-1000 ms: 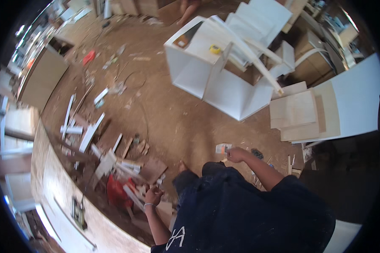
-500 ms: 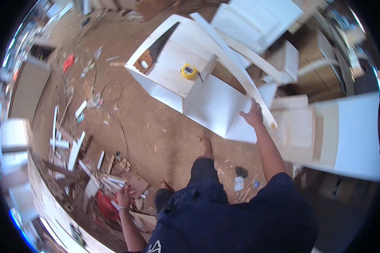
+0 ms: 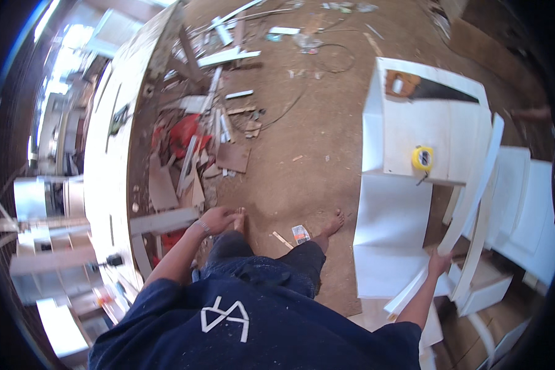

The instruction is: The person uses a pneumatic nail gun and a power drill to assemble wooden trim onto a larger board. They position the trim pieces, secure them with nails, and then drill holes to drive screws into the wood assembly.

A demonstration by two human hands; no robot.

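Note:
My right hand [image 3: 439, 262] grips the lower end of a long white curved strip of board [image 3: 475, 185] that leans over a white cabinet carcass [image 3: 401, 203] lying on the dirt floor. On top of the cabinet rest a yellow tape measure [image 3: 422, 158] and a hand saw [image 3: 425, 88]. My left hand [image 3: 219, 219] hangs open beside my left knee, holding nothing, close to a pile of offcuts. My bare feet stand on the brown floor in front of the cabinet.
A long pale workbench [image 3: 114, 160] runs along the left with tools on it. Wood scraps and a red object [image 3: 188, 135] lie beside it. White panels and drawer parts [image 3: 524, 209] stack at the right. A small packet [image 3: 300, 234] lies by my feet.
The view has swung round, so the cabinet now lies at my right and the bench at my left. My right hand stays on the white strip; my left hand has dropped by my knee.

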